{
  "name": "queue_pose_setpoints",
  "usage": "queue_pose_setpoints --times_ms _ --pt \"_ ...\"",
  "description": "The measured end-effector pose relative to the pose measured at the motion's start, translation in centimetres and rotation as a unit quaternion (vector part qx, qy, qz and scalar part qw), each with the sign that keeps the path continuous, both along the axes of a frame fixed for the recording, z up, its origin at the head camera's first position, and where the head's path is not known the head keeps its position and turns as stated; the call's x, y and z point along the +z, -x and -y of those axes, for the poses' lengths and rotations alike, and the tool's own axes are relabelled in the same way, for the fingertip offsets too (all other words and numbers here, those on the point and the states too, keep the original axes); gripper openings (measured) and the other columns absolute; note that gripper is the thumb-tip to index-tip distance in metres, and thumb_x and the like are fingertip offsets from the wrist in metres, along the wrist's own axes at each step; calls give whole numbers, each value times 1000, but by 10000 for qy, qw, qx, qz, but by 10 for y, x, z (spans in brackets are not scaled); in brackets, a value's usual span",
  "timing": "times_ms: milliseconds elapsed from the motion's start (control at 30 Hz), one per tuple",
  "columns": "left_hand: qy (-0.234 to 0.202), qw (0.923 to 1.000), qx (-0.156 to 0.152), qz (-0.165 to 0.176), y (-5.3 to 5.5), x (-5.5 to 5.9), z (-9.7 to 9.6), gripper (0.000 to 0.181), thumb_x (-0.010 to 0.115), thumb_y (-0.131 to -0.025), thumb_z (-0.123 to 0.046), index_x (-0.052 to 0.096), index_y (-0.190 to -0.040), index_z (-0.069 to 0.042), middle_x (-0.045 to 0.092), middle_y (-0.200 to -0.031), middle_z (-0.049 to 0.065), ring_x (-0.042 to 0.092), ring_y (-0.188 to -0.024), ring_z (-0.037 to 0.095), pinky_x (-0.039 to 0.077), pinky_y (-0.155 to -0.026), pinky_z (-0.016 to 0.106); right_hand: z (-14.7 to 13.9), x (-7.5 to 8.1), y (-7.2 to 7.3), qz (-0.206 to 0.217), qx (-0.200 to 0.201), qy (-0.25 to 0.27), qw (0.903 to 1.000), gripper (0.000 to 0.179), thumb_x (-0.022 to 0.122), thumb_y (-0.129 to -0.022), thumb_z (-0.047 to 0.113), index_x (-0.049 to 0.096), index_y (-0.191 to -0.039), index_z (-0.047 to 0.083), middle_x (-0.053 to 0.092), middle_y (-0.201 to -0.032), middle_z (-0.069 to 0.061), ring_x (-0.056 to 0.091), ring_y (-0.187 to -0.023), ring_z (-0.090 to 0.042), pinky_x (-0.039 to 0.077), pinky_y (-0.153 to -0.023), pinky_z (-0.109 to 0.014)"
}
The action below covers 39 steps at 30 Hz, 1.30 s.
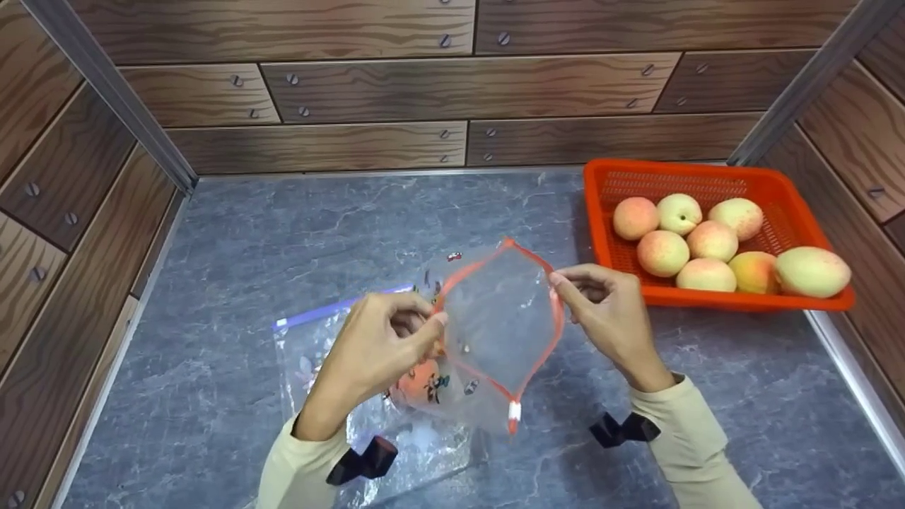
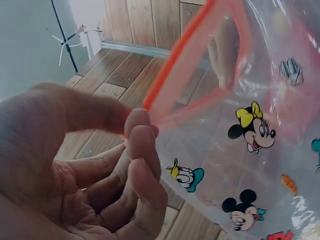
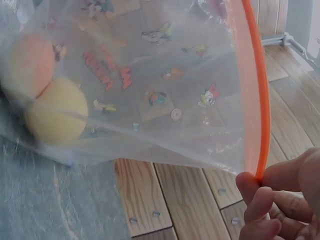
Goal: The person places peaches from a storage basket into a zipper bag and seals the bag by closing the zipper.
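Note:
A clear slider-zip bag with a red-orange rim hangs between my hands, its mouth spread wide. Thumb and fingertips of my left hand pinch the rim's left side; my right hand pinches the right side. The white slider sits at the near end of the rim. Cartoon figures are printed on the plastic, among them a mouse with a yellow bow. Low in the bag, in the right wrist view, lie a pinkish-orange peach and a yellowish round fruit, blurred by the plastic.
A second clear zip bag with a purple strip lies flat on the grey marbled table, partly under the held bag. At the right stands an orange-red basket of several peaches; one pale oblong fruit overhangs its rim. Wood-patterned walls enclose the table.

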<state>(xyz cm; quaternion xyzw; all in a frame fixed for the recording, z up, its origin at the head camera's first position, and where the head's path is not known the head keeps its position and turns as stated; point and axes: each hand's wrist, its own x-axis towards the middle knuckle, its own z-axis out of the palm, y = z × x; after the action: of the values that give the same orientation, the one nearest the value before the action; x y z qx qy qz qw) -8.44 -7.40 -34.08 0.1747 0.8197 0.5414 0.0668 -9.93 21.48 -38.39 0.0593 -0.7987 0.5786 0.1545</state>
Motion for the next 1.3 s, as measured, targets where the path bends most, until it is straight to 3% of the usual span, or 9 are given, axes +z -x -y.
queue_pose_setpoints --times_ms 133,267,467,767,933,1067,1167,1300 --pt "-459 9988 156 80 10 -8 3 17 71 -97 -19 78 -88 -7 73 -75 3 70 -64 30 60 -58 30 -7 -3 5 220 -126 -32 9997 5 75 -91 2 79 -92 0 70 -73 -11 59 -52 -13 50 -45 -19" --pt "-835 9951 476 245 16 -14 6 18 77 -93 -23 80 -88 -6 74 -75 5 69 -61 30 61 -57 31 -9 -5 6 370 -90 -80 9992 5 75 -91 3 79 -93 1 70 -73 -10 58 -52 -12 50 -46 -19" --pt "-1489 9872 420 389 16 -19 4 16 77 -91 -14 79 -82 -1 71 -69 12 68 -59 25 63 -58 34 -9 1 4 553 210 -175 9981 8 75 -93 8 77 -95 0 70 -76 -9 59 -56 -13 51 -50 -19" --pt "-1445 9880 405 358 15 -21 -1 15 78 -91 -18 80 -84 -4 73 -74 11 69 -63 24 63 -62 35 -22 10 2 634 346 -617 9955 12 76 -93 14 77 -98 3 73 -83 -10 63 -63 -16 54 -55 -22" --pt "-1535 9873 310 252 16 -23 -3 15 77 -91 -16 80 -83 -4 72 -73 11 68 -61 22 63 -60 34 -45 28 7 356 -319 -699 9964 18 75 -94 14 74 -105 0 71 -87 -1 62 -70 -11 54 -59 -18" --pt "-1665 9854 229 276 16 -25 -3 14 77 -92 -14 79 -84 -3 72 -71 12 68 -60 23 63 -59 35 -71 53 25 -295 -999 -591 9928 24 74 -92 7 70 -112 -5 69 -91 7 62 -77 -10 52 -63 -15" --pt "-1788 9829 143 404 16 -26 -4 14 76 -92 -13 79 -85 0 72 -72 15 68 -59 24 63 -58 38 -91 66 45 -847 -1436 -968 9812 30 77 -90 7 68 -116 -5 70 -100 2 63 -84 -9 52 -68 -14" --pt "-1911 9799 66 566 15 -28 -3 16 76 -92 -13 78 -88 3 72 -73 18 70 -59 24 63 -57 41 -116 67 73 -1083 -1971 -2094 9516 40 79 -87 13 67 -123 -1 69 -111 -11 63 -90 -15 47 -70 -8"
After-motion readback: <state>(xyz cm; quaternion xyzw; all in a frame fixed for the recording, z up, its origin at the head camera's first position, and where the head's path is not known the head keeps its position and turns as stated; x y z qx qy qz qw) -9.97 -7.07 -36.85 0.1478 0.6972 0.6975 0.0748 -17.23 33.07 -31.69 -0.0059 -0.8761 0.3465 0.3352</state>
